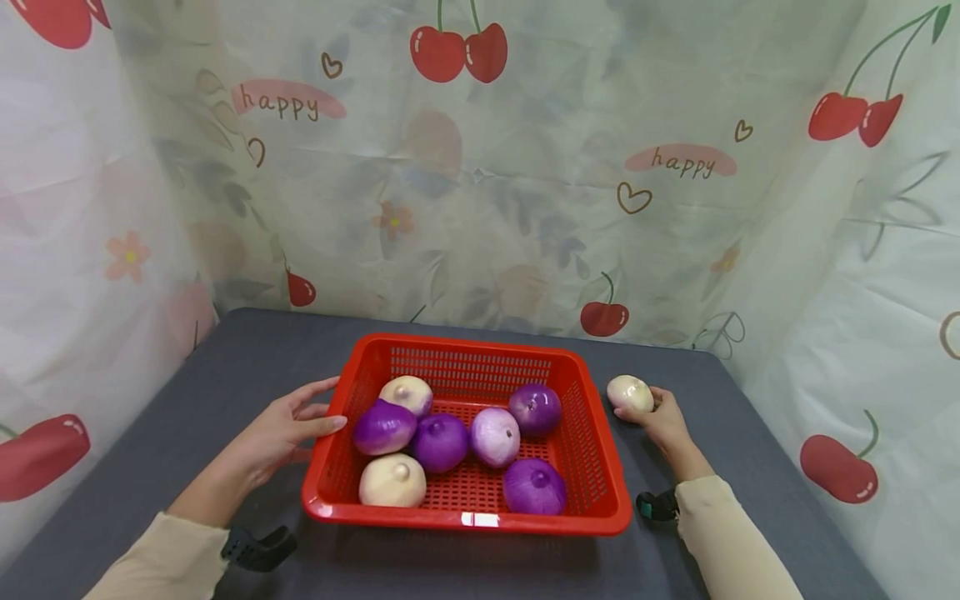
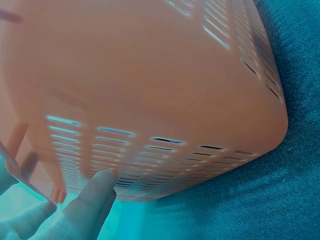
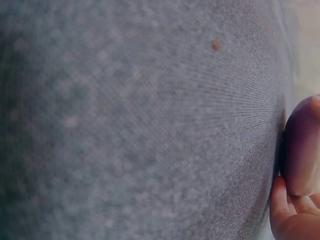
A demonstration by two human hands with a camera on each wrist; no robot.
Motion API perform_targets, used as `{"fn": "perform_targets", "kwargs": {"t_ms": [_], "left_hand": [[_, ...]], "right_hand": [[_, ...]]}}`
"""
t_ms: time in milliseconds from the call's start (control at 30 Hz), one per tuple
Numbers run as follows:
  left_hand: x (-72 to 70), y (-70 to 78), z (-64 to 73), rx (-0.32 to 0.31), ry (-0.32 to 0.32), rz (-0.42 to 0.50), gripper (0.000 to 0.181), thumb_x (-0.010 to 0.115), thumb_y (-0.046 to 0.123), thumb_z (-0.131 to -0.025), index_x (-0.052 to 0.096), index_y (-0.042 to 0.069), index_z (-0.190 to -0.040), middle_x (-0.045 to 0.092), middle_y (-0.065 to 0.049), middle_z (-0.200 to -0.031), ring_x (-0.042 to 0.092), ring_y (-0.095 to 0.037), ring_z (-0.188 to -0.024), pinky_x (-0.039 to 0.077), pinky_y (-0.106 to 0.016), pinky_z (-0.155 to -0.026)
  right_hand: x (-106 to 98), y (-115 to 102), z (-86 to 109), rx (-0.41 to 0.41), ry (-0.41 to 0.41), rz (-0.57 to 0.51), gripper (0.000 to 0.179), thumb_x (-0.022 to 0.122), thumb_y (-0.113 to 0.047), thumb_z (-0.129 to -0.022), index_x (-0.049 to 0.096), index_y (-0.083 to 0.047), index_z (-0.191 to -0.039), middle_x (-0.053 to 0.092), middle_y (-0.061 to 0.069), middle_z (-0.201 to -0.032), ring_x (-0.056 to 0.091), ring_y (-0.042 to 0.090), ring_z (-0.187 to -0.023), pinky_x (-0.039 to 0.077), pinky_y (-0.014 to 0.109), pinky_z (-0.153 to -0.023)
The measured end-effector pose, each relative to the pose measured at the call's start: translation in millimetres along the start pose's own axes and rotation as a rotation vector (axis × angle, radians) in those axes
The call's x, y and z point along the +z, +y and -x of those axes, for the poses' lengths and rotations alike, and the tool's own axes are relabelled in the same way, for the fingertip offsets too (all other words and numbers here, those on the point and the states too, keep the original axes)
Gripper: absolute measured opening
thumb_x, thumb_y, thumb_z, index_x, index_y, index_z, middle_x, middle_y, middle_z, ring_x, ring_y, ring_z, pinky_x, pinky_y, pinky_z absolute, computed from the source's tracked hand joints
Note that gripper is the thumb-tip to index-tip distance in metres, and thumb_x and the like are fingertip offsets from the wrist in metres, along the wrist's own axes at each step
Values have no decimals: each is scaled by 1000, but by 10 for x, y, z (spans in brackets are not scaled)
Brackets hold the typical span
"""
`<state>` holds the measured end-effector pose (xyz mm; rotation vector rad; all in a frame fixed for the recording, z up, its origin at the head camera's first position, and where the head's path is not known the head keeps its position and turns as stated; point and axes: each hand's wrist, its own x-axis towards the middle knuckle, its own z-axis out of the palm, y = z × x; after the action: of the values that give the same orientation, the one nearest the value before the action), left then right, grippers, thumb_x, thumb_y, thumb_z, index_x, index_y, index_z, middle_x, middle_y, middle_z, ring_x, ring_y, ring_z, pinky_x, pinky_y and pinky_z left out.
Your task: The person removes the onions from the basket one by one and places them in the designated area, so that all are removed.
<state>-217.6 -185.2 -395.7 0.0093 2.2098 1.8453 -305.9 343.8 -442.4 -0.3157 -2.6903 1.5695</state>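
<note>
Seven onions point(image 1: 440, 442): inside basket point(image 1: 405, 517)
Left hand point(image 1: 273, 431): fingers spread, touching left rim
Right hand point(image 1: 667, 423): fingers pinching eighth onion point(image 1: 628, 392), toward table's point(image 1: 300, 333) right edge

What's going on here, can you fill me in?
Someone is handling onions at a dark table, using both bare hands. Their left hand holds the left rim of a red basket, while their right hand grips a pale onion just outside the basket, on its right. Seven more onions sit inside the basket, some purple and some cream, so only the gripped one is out at this moment.
</note>
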Motion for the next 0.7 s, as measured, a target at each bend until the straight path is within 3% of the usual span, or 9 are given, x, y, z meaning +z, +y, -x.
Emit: {"fn": "perform_targets", "kwargs": {"t_ms": [700], "left_hand": [[-18,16,0,-6,-22,25,78,66,23,-91,21,14,-154,43,-29,-143,65,-29,-108,56,-52,-84]], "right_hand": [[-21,13,-22,19,-14,19,96,73,-21,-85,10,12,-148,24,35,-148,31,43,-133,26,56,-112]]}}
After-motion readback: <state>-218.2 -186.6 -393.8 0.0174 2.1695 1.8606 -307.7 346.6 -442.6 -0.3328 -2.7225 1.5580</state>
